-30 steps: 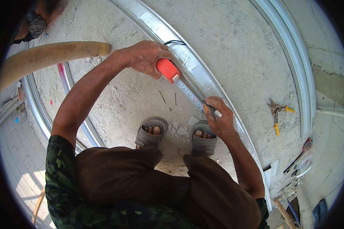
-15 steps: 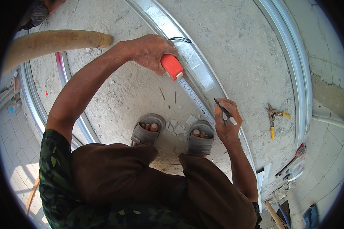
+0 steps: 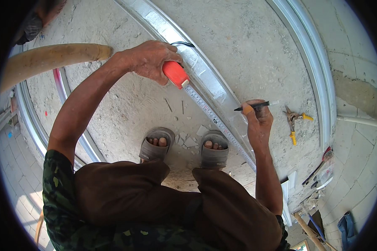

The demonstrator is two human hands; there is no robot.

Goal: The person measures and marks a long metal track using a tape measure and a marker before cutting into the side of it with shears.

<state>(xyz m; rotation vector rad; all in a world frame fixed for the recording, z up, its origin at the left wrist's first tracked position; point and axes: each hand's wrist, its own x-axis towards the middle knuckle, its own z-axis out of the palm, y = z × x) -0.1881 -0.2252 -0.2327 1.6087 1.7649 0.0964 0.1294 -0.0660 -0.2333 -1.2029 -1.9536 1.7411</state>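
Note:
My left hand point(image 3: 148, 62) is closed around a red tape measure point(image 3: 176, 74), at the near edge of a shiny metal channel point(image 3: 205, 77) lying on the floor. The tape's white blade point(image 3: 213, 117) is pulled out along that edge, running down and right until my right forearm hides its end. In my right hand point(image 3: 260, 125) is a black marker point(image 3: 254, 106), gripped between thumb and fingers. Its dark tip points left, over the channel. A black cord loop point(image 3: 182, 43) shows beyond my left hand, lying across the channel.
Yellow-handled snips point(image 3: 295, 123) lie on the concrete to the right, near more metal channels point(image 3: 318, 75). A thick tan tube point(image 3: 58, 56) juts in from the left. Broken white pieces point(image 3: 187, 140) lie between my sandals point(image 3: 214, 150), with two nails point(image 3: 182, 107) just beyond.
My right hand has moved off the tape blade, up and right, turning the marker nearly level. More of the blade shows. My left hand still holds the tape measure; the whole view has shifted slightly.

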